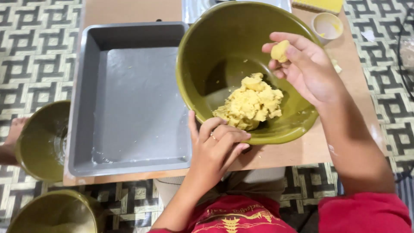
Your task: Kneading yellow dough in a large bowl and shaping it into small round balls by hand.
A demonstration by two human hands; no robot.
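At nine o'clock, off the table's edge, stands a green bowl (41,142), with part of another person's hand (10,140) against its left side; a second green bowl (54,213) sits at seven o'clock on the patterned mat (30,51). Next comes the grey baking tray (129,99), square, on the low wooden table (310,146). Just right of it, the left hand (215,146) grips the near rim of the large green bowl (207,56), fingers curled over the edge. A lump of yellow dough (251,101) lies in that bowl's bottom. At two o'clock the right hand (308,71) pinches a small dough ball (279,50) between fingertips, above the bowl. At one o'clock sits a small cup (327,26), perhaps smeared with butter.
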